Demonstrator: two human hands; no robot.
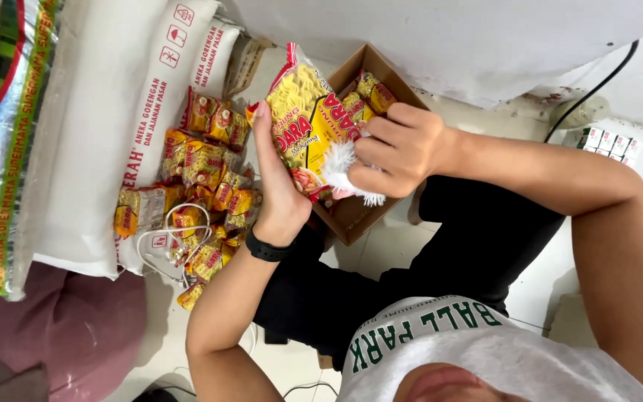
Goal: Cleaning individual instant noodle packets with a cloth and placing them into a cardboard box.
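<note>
Left hand (280, 186) flat behind a yellow noodle packet (308, 126), fingers extended along its back, propping it just above the open box (351, 216). Right hand (400, 149) closed on a white duster (344, 167), pressed against the packet's front. More packets (202, 175) heaped left of the box, against white sacks (113, 134). Likely risk: packet only propped, not clamped, so a firm wipe could slide it off and down into the box.
</note>
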